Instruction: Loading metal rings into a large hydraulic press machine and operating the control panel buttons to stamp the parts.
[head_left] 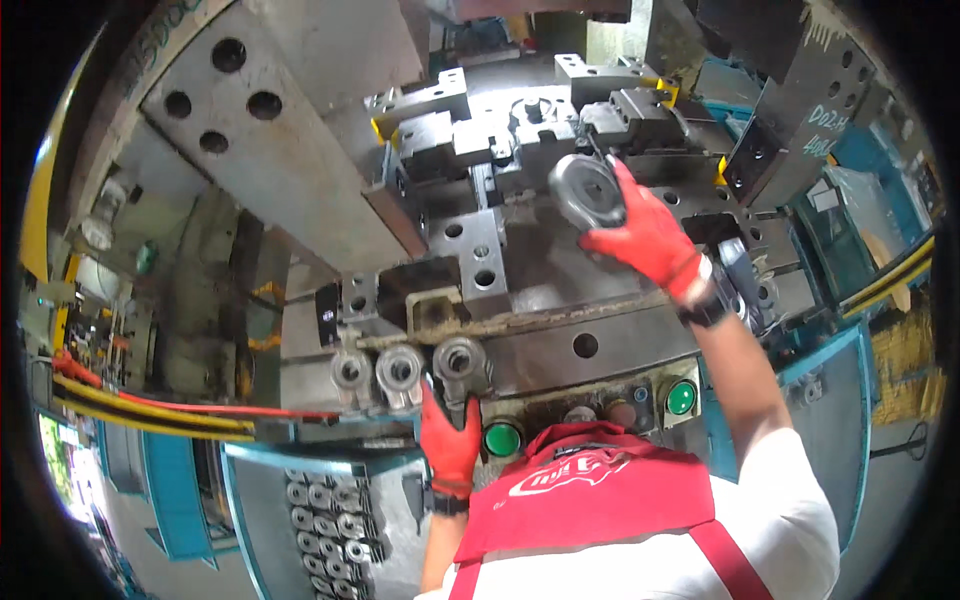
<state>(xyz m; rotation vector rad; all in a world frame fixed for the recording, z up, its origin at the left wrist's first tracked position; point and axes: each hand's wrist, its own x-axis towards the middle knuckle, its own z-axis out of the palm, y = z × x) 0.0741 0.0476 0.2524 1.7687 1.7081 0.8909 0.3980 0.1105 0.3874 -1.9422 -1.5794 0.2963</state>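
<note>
My right hand (648, 232), in a red glove, grips a forged metal ring part (588, 192) by its right side, holding it up over the press bed. The ring has a thick round rim and a dark centre. My left hand (450, 440), also gloved in red, is at the front ledge with thumb and forefinger spread apart. They reach the lower end of a similar ring part (460, 360), the rightmost of three in a row. Beside it stand the middle ring part (400, 370) and the left ring part (350, 372).
Die blocks (540, 145) with a lit round seat stand at the back. A thick steel column (290, 130) rises at left, another (790, 130) at right. Green push buttons (501, 438) sit on the front panel. Several more parts (330, 530) lie in a blue-edged tray (235, 500) at lower left.
</note>
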